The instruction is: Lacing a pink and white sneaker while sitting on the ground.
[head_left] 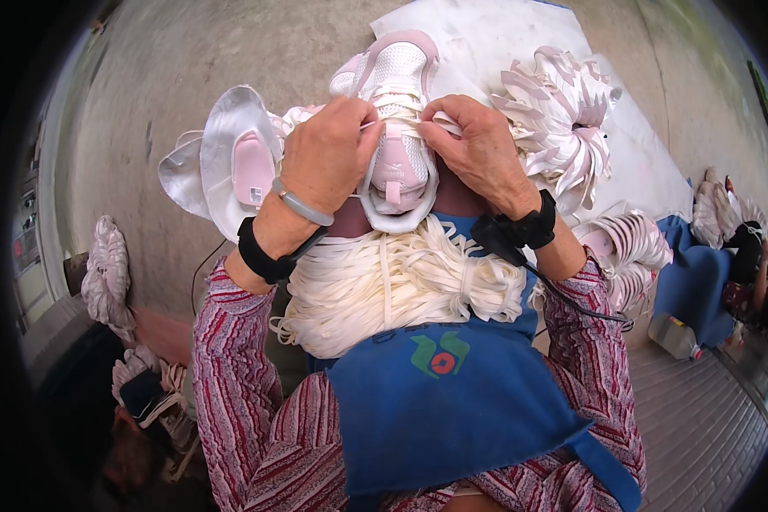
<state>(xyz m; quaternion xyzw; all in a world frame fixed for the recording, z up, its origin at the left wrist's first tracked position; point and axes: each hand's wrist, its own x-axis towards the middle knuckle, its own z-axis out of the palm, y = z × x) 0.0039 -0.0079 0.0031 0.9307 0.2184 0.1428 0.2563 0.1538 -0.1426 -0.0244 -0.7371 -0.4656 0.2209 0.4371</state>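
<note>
Between the two hands sits a pink-and-white shoe (397, 162), its toe pointing away from the person and its opening toward the body. A pale lace (397, 107) crosses its front. The left hand (333, 154) pinches the lace between thumb and finger; the right hand (482, 149) has the same closed grip on it from the other side. Both hands cover parts of the shoe's sides.

Just below the shoe, a thick bundle of cream laces (392, 290) lies across the blue apron (452, 401), filling the space between shoe and body. A dark cable (580, 309) runs past the right sleeve (584, 328).

Left of the left hand stands a white shell (222, 154) with a pink panel inside; the hand partly hides pink-and-white pieces beside it. Right of the right hand, a ring of pink-and-white pieces (563, 128) rests on a white sheet (644, 141). Nearer are stacked pieces (627, 252) and a plastic jug (674, 335). Toward the blurred right rim, what seems to be another person (751, 286) shows.
</note>
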